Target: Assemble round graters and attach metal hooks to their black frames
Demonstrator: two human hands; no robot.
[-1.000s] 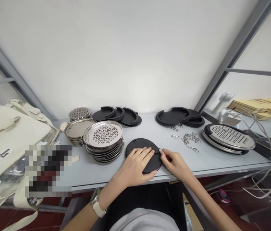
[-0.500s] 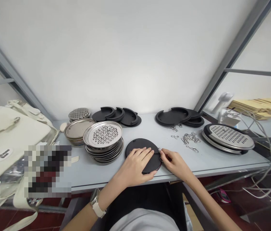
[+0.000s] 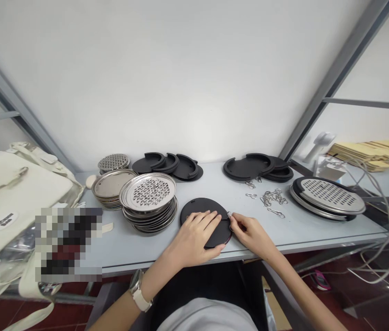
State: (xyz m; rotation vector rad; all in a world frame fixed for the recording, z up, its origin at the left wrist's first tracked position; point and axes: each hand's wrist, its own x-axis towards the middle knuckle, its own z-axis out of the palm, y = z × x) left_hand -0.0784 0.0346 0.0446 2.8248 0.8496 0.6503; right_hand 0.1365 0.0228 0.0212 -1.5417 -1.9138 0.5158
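Left to right, with the black disc (image 3: 217, 235) as the clock's centre: at about ten o'clock on the table (image 3: 305, 234) stands a stack of grater plates (image 3: 149, 202), sitting as it did a second ago. The left hand (image 3: 194, 236) comes in from seven o'clock and lies flat on the disc, fingers side by side over its middle and thumb out towards five o'clock; it has kept its place, so its part seems to be steadying. The disc lies under that palm, its bare far edge showing a small slot at eleven o'clock. At its rim, between two and three o'clock, the right hand (image 3: 251, 232) has thumb and fingertips pinched together on a metal clip (image 3: 229, 214), mostly hidden, at the ten o'clock side of that grip. Only the clip's visible loop seems to have turned slightly, which suggests fine fingertip work in progress. Beyond, at about two o'clock, lie loose clips (image 3: 273, 198), unshifted; farther right rests a pile of slotted plates (image 3: 328, 197).
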